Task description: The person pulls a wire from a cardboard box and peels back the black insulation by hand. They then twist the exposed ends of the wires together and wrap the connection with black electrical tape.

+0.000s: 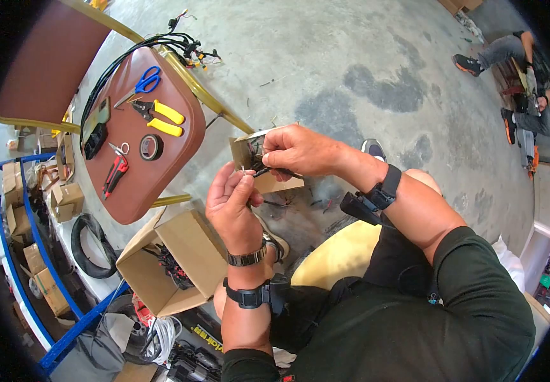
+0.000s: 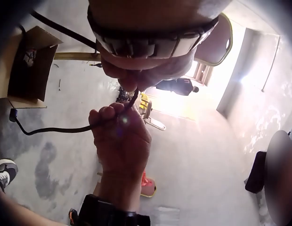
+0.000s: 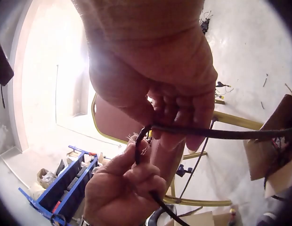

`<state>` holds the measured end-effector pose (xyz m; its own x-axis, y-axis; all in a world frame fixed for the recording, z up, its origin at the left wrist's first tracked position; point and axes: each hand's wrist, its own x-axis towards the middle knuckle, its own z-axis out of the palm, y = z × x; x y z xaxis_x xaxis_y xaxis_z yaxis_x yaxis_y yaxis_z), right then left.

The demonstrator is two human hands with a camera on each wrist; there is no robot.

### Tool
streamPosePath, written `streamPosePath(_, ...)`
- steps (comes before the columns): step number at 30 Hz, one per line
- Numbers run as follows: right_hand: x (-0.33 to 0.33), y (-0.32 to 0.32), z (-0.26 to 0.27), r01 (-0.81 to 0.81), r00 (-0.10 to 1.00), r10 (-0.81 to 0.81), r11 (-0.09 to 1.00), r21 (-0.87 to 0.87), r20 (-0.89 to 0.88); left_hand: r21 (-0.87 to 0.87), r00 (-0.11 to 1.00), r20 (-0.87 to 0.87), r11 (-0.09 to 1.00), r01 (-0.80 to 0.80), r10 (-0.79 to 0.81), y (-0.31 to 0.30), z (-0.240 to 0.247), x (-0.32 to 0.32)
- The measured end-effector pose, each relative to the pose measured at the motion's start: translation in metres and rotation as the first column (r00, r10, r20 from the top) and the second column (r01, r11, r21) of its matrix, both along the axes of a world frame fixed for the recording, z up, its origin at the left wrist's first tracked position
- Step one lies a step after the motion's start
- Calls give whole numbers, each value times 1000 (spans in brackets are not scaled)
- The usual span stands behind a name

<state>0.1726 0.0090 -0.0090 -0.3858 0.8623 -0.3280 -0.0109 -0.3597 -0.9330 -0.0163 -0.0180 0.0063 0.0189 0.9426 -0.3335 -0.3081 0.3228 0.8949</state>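
Note:
In front of my body, both hands work on a black cable (image 1: 261,172). Thumb and fingers of my left hand (image 1: 231,202) pinch it close to a frayed spot, where thin bare wire strands (image 3: 132,138) stick out in the right wrist view. My right hand (image 1: 301,151) grips the cable just beside, with thumb and curled fingers. From that hand the cable (image 2: 56,130) trails off to a dark plug (image 2: 13,115) in the left wrist view. Another stretch of cable (image 3: 167,210) runs down out of my left hand in the right wrist view.
A brown chair seat (image 1: 160,162) holds blue scissors (image 1: 141,86), yellow-handled wire strippers (image 1: 160,116), black tape (image 1: 151,147) and red-handled snips (image 1: 116,173). Cardboard boxes (image 1: 201,251) stand below my hands, with wires inside. A blue-framed rack (image 1: 39,239) is at left. Another person (image 1: 520,76) sits far right.

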Motion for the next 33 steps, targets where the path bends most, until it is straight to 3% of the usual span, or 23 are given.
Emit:
streamPosePath(13,6,2,2,-45,997,40,996,-74,-67,-71,989,138,996,53,-43,5,-3,-5)
streamPosePath(17,4,0,0,4,994,-14,996,-87,-109,-51,993,105,997,51,-46,5,-3,-3)
streamPosePath(33,4,-2,8,-31,989,20,997,-72,-145,69,997,7,994,82,-83,6,1,-2)
